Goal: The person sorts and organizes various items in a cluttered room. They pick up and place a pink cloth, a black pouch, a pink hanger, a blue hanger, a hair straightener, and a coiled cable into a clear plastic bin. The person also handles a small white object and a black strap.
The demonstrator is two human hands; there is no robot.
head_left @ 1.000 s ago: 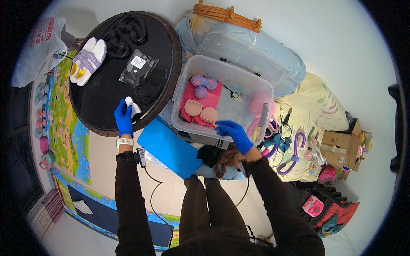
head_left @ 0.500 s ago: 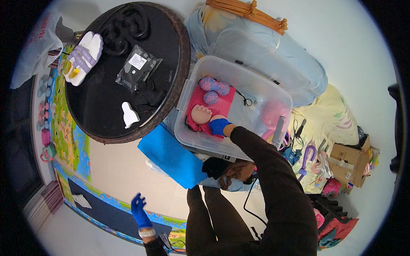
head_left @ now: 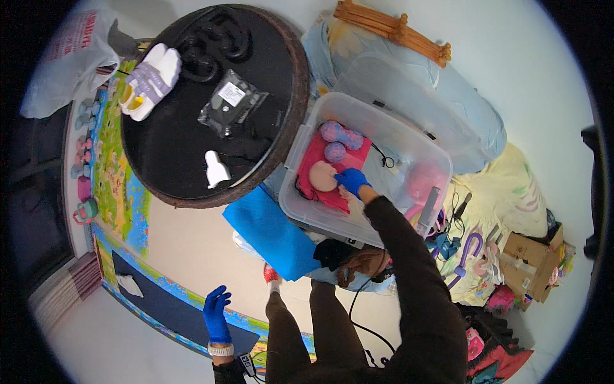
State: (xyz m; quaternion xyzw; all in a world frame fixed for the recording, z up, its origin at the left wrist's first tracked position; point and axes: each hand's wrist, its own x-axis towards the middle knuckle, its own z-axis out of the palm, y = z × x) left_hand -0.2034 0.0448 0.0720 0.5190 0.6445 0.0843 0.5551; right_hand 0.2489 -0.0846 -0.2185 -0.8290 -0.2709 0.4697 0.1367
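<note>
I see the right hand [head_left: 352,182] at a round beige pad [head_left: 322,176], grip unclear, left hand [head_left: 217,317] loosely uncurled, speckled ball [head_left: 334,152] nearby.

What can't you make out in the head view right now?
- Right hand on the pad: its own fingers hide whether it grips or only touches.
- Pink shape, head view: hazy plastic; unclear whether inside the bin or behind its wall.
- Box contents, head view: hidden by cardboard.
- Left forearm, head view: cut off by the lower edge.
</note>
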